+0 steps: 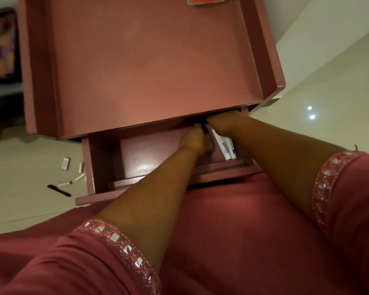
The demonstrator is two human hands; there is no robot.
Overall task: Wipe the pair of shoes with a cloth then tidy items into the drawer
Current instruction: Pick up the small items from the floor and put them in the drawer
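Inside the drawer [90, 167], white tubes [226, 146] lie beside both hands' fingers [197, 133].

I see both hands reaching into the open drawer [90, 167] of the pink stand [147, 60]: my left hand [195, 141] curls around something dark, and my right hand [224, 122] goes in under the stand's top, fingers hidden. White tubes [227, 146] lean in the drawer's right corner. On the floor [30, 199] left of the drawer lie a black pen [59, 190] and small white items [66, 163].
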